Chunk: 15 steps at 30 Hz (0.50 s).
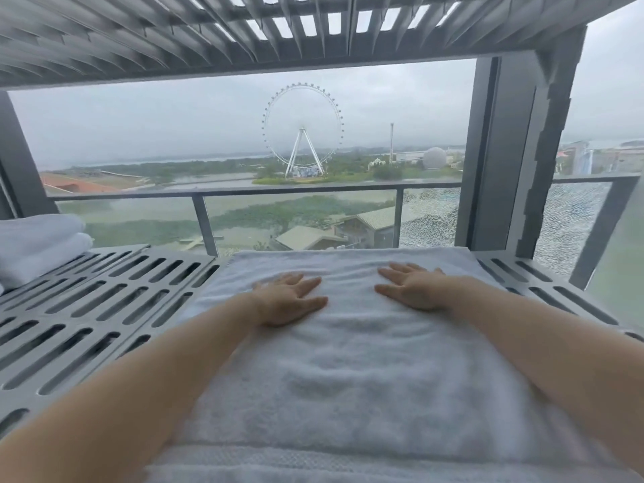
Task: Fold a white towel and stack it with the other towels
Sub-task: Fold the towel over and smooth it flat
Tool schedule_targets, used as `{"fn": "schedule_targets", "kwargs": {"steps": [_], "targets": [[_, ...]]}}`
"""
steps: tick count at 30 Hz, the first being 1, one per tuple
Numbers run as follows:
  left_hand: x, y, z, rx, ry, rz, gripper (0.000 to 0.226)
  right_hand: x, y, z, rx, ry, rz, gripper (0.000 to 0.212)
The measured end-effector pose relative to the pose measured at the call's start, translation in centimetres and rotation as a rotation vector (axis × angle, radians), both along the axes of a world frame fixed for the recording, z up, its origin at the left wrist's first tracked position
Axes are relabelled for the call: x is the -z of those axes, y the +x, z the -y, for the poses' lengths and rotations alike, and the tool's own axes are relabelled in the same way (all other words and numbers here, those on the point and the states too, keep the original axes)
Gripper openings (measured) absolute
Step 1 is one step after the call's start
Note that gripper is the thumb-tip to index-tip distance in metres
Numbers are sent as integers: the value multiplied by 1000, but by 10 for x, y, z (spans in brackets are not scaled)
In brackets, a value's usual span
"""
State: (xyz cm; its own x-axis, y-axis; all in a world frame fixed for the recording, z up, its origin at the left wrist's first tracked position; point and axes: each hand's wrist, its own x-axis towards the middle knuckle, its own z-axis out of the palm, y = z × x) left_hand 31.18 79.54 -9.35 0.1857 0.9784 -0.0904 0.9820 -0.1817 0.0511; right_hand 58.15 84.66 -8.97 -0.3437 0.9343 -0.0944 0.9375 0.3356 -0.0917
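A white towel [352, 371] lies spread flat on a grey slotted metal shelf [104, 308], reaching from the near edge to the far edge. My left hand [291, 299] rests palm down on its far half, fingers apart. My right hand [411, 285] lies flat beside it, a little to the right, fingers also spread. Neither hand grips the cloth. A stack of folded white towels [38, 245] sits at the far left of the shelf, partly cut off by the frame edge.
A second slotted shelf [244, 26] hangs overhead. Behind the shelf stand a glass balcony railing [296, 193] and a thick grey pillar [505, 151] on the right. Bare slotted shelf surface shows left of the towel and at the far right [543, 284].
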Motion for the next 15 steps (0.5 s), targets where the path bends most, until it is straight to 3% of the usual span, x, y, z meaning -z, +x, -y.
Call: {"fn": "schedule_targets", "kwargs": {"steps": [6, 15], "targets": [[-3, 19, -25, 87, 20, 38, 79, 11, -38, -7, -266, -4, -38, 64], [-2, 24, -33, -18, 30, 50, 61, -1, -9, -36, -150, 53, -127, 58]]}}
